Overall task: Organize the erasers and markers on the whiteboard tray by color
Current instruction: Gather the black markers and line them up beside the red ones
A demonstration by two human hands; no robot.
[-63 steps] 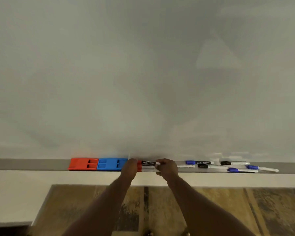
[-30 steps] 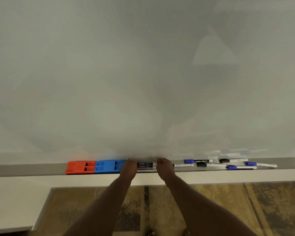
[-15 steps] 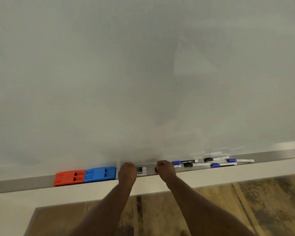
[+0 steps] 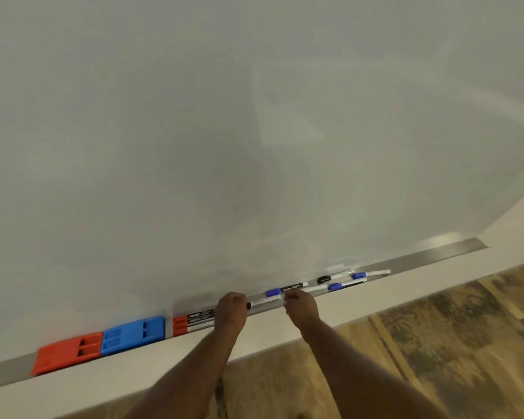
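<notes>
The metal whiteboard tray [image 4: 430,257] slants from lower left up to the right. A red eraser [image 4: 64,355] and a blue eraser [image 4: 133,332] lie side by side at its left. Beside them three red markers [image 4: 191,322] lie stacked. My left hand [image 4: 230,309] is curled over their right ends. A black-capped marker [image 4: 260,303] lies between my hands. My right hand [image 4: 301,303] pinches the left end of a black marker [image 4: 315,288], whose white barrel sticks out to the right. Just behind my right hand's fingertips lies a blue-capped marker [image 4: 273,292].
Further right in the tray lie another black-capped marker [image 4: 324,279] and two blue-capped markers [image 4: 335,286] [image 4: 359,275]. The whiteboard [image 4: 254,146] fills the view above. A pale ledge [image 4: 285,331] runs under the tray, with patterned carpet [image 4: 436,343] below.
My right hand has let go of the red markers and moved right to the black marker. The view has tilted and swung left. The left hand stays on the red markers.
</notes>
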